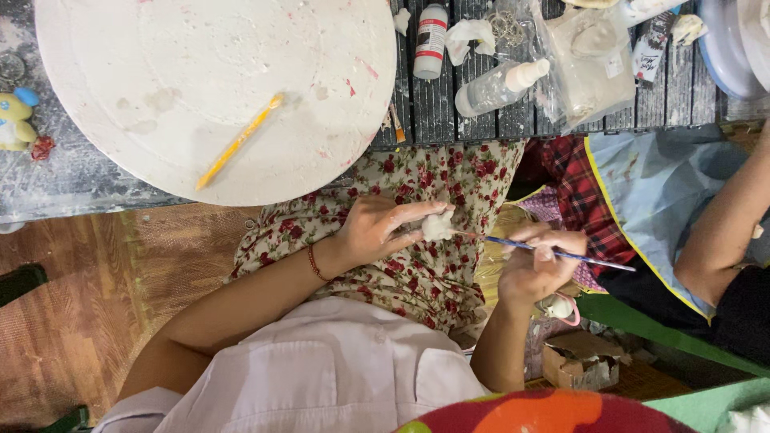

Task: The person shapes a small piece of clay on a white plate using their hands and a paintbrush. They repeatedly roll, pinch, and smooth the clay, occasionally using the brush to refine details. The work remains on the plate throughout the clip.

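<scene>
My left hand [377, 231] holds a small white clay piece [438, 225] over my lap, which is covered by a red-flowered cloth [417, 180]. My right hand [536, 263] grips a thin blue-handled brush [561, 255] whose tip touches the clay piece from the right. A red thread bracelet [314, 262] circles my left wrist. Both hands sit just below the edge of the dark slatted table [437, 104].
A large round white board [216, 88] with a yellow tool [238, 142] lies on the table. Beside it stand a white bottle [431, 40], a clear bottle [497, 87] and a plastic bag [589, 60]. Another person's arm [722, 228] is at right. A small cardboard box [581, 361] rests below.
</scene>
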